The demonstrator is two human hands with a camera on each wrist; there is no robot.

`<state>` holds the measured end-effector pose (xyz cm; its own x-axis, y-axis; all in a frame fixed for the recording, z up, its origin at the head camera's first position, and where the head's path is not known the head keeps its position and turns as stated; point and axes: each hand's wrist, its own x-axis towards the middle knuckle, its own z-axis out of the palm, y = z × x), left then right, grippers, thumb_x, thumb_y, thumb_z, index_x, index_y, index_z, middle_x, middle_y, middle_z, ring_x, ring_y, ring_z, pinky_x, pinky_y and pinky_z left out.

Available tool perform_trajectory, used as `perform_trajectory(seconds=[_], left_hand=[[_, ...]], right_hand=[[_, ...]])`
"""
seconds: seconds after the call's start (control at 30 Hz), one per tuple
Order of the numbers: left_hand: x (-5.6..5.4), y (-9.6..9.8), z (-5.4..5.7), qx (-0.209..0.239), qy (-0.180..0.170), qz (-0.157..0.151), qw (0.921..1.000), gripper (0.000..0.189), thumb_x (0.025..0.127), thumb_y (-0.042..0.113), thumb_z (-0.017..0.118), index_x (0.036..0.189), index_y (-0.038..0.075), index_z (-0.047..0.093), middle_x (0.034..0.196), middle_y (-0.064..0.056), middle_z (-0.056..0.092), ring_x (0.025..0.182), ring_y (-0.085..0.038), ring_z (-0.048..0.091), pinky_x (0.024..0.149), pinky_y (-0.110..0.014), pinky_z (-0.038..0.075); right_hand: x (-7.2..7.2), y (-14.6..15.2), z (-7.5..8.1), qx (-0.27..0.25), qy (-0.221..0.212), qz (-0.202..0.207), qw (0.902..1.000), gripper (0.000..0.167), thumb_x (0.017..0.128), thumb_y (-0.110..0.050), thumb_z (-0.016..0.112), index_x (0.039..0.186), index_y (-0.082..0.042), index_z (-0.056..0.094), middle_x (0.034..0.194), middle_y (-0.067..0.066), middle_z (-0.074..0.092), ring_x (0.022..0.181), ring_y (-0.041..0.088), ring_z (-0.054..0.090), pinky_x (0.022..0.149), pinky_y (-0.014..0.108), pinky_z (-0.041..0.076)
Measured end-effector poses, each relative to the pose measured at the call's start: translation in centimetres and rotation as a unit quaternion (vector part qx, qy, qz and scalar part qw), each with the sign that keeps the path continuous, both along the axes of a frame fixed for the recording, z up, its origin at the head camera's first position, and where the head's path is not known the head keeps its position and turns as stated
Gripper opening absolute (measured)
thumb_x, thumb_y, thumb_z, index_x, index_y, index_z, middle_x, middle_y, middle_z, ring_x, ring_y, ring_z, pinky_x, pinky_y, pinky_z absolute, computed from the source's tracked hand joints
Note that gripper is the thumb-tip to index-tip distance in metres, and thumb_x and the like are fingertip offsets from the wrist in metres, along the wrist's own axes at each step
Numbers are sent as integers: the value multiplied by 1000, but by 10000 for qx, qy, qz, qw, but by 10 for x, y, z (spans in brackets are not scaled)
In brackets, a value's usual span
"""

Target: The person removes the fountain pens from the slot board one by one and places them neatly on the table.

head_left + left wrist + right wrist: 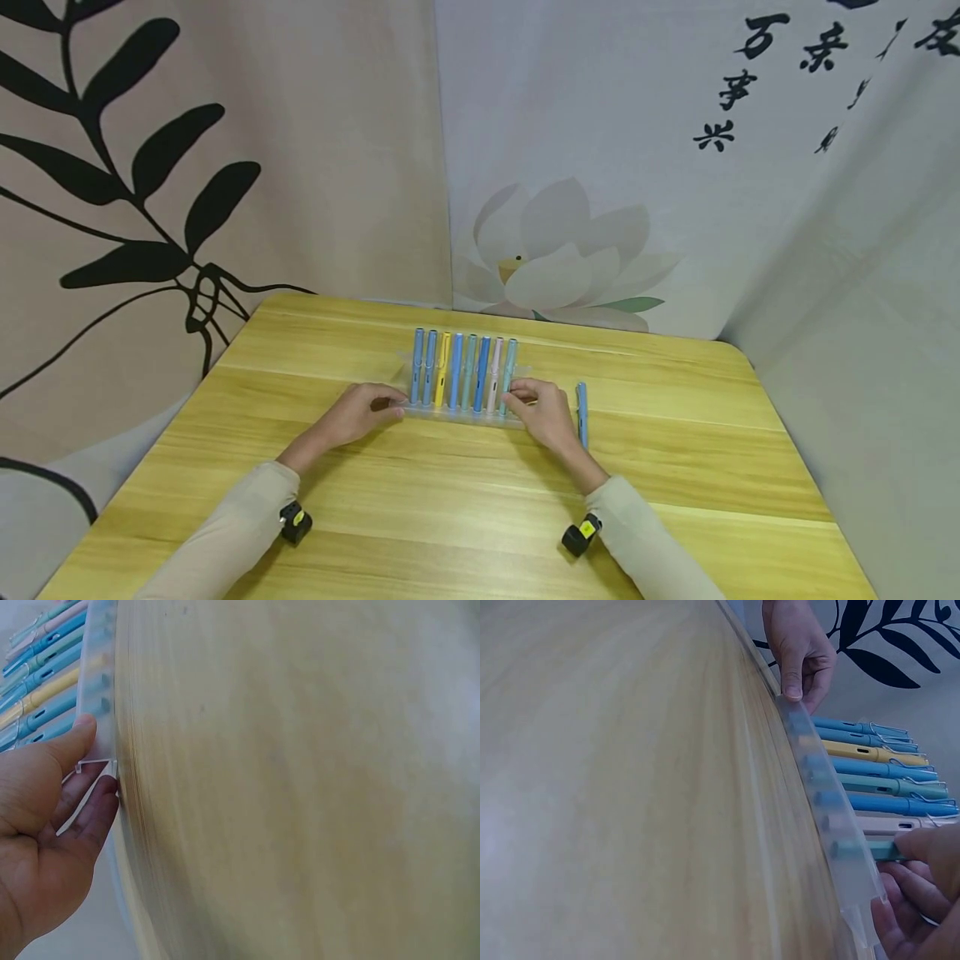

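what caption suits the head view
Left hand grips a clear rack of eight pens; right hand pinches the rightmost, green pen.

This looked like a small curtained-off recording corner, though whether in a home or an office could not be told. Pale hangings (360,125) closed in the wood-grain table (435,508) behind and at the sides, printed with black leaves (157,262) to its left, a lotus (562,267) directly behind it and black Chinese characters (737,87) above its right rear corner. Wrist cameras (297,522) over the table's front part suggested recording; the rack of pens (459,414) on it, desk use.
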<state>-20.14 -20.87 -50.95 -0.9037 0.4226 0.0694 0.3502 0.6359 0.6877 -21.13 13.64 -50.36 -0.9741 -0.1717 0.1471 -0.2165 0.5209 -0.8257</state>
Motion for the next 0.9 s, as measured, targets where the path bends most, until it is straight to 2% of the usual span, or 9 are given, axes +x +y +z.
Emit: perform_trajectory(seconds=[0.4, 0.63, 0.9], left_hand=[[0, 1, 1, 28, -60, 25, 10000, 24, 97, 17, 71, 120, 8, 74, 118, -6, 74, 109, -23, 67, 96, -45, 56], [0, 1, 2, 4, -86, 49, 10000, 24, 98, 18, 71, 120, 9, 75, 115, -4, 74, 102, -16, 66, 89, -37, 56], [1, 2, 3, -18, -42, 43, 10000, 24, 98, 17, 71, 120, 8, 74, 114, -4, 74, 100, -15, 65, 88, -35, 56]], right_hand=[[-1, -2, 2, 19, 25, -56, 10000, 22, 95, -22, 76, 109, -4, 77, 96, 5, 78, 89, 20, 73, 83, 38, 61], [-2, -1, 10, -68, 237, -141, 9996, 19, 94, -18, 77, 106, -3, 77, 96, 6, 78, 87, 19, 73, 81, 34, 62], [1, -1, 23, -96, 327, -284, 9990, 20, 93, -19, 78, 107, -4, 77, 95, 6, 78, 86, 18, 72, 80, 34, 61]])
